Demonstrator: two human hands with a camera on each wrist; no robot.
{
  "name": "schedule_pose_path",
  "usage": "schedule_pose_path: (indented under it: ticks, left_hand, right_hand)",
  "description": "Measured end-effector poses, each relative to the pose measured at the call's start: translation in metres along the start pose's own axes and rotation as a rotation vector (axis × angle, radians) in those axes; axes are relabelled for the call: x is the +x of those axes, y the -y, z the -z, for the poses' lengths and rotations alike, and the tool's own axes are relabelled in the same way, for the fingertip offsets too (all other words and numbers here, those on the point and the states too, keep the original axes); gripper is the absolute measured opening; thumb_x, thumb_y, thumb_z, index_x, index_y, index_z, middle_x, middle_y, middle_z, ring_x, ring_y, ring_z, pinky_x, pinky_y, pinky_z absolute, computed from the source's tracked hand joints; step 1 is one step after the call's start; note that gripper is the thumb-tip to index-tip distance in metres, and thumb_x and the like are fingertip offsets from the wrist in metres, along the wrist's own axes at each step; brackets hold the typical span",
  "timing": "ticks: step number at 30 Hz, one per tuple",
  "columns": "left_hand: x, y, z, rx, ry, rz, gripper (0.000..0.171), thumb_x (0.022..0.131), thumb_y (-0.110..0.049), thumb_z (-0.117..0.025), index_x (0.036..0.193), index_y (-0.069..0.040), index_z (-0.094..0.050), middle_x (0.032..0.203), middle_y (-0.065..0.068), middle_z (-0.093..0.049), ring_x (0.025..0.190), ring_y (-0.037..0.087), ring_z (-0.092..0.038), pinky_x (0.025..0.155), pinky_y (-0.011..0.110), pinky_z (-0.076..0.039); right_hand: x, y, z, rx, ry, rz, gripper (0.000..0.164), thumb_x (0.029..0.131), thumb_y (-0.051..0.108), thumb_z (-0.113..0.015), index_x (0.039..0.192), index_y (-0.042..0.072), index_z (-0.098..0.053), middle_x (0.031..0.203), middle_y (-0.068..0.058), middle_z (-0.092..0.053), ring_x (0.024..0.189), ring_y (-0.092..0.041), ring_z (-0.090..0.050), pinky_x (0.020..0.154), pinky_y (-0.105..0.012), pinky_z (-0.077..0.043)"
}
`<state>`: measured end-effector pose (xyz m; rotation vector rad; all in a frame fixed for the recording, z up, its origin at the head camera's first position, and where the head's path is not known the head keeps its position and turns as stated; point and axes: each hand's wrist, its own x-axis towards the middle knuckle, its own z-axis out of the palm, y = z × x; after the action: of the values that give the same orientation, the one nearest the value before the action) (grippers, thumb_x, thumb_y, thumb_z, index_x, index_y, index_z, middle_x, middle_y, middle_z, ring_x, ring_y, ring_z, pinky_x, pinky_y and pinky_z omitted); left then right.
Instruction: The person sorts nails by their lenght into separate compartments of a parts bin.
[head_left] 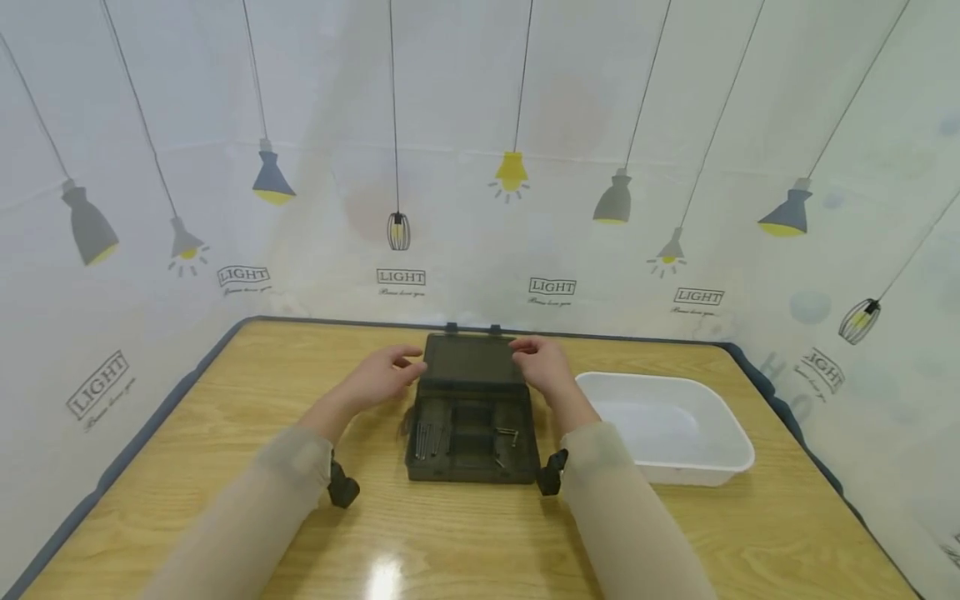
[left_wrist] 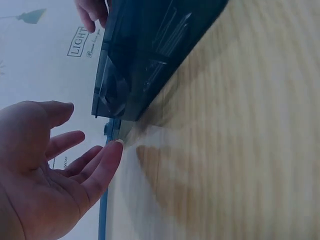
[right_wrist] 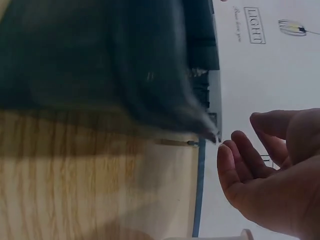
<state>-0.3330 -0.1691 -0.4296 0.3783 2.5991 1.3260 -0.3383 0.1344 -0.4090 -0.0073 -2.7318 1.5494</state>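
A dark see-through plastic case [head_left: 472, 475] stands on the table with its lid [head_left: 472, 358] folded back on the far side. Slim metal pieces [head_left: 423, 440] lie in its left compartment, and several small metal pieces [head_left: 507, 433] are in the right one. My left hand [head_left: 378, 375] is beside the lid's left edge, fingers loosely bent and holding nothing. On the other side my right hand [head_left: 543, 364] has its fingertips right at the lid's right edge. The right wrist view shows the thumb apart from the fingers of that hand [right_wrist: 280, 185], close to a corner of the case [right_wrist: 165, 110].
A white plastic tub [head_left: 738, 442] stands to the right of the case, close to my right forearm. The wooden table [head_left: 225, 467] has a dark edge and meets a pale wall cloth [head_left: 465, 100] printed with lamps. Each sleeve carries a black wrist device [head_left: 342, 485].
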Motion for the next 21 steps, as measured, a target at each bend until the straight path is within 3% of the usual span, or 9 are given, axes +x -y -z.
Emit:
schedule_pose_path:
  ticks: [3, 7, 11, 21]
  left_hand:
    - [0.013, 0.0, -0.004, -0.029, -0.002, 0.035, 0.058, 0.116, -0.031, -0.059, 0.165, -0.004, -0.046, 0.141, 0.026, -0.066, 0.098, 0.023, -0.071, 0.085, 0.035, -0.06]
    - [0.023, -0.001, -0.008, -0.073, -0.002, 0.086, 0.053, 0.115, -0.022, -0.06, 0.163, -0.002, -0.049, 0.136, 0.027, -0.066, 0.088, 0.018, -0.068, 0.079, 0.032, -0.062]
    - [0.027, -0.002, -0.009, -0.065, -0.008, 0.103, 0.047, 0.114, -0.017, -0.06, 0.157, 0.0, -0.054, 0.143, 0.03, -0.064, 0.093, 0.022, -0.073, 0.081, 0.035, -0.065]
    - [0.028, -0.001, -0.012, -0.077, -0.043, 0.117, 0.035, 0.107, 0.001, -0.061, 0.14, 0.01, -0.066, 0.14, 0.032, -0.068, 0.101, 0.028, -0.075, 0.082, 0.034, -0.065]
  right_hand:
    - [0.005, -0.003, 0.0, -0.057, 0.006, -0.022, 0.032, 0.108, 0.003, -0.06, 0.137, -0.003, -0.071, 0.141, -0.026, -0.069, 0.13, -0.041, -0.067, 0.106, -0.048, -0.056]
    - [0.008, -0.006, 0.0, -0.081, 0.021, -0.06, 0.034, 0.104, -0.001, -0.061, 0.136, -0.002, -0.074, 0.142, -0.026, -0.068, 0.129, -0.039, -0.066, 0.103, -0.044, -0.055]
    - [0.01, -0.009, 0.0, -0.08, 0.04, -0.094, 0.036, 0.102, -0.004, -0.06, 0.134, -0.003, -0.075, 0.146, -0.025, -0.066, 0.126, -0.036, -0.062, 0.104, -0.042, -0.053]
    - [0.016, -0.017, 0.002, -0.263, 0.064, -0.103, 0.043, 0.095, -0.006, -0.051, 0.126, -0.002, -0.08, 0.138, -0.021, -0.073, 0.114, -0.034, -0.063, 0.096, -0.038, -0.055]
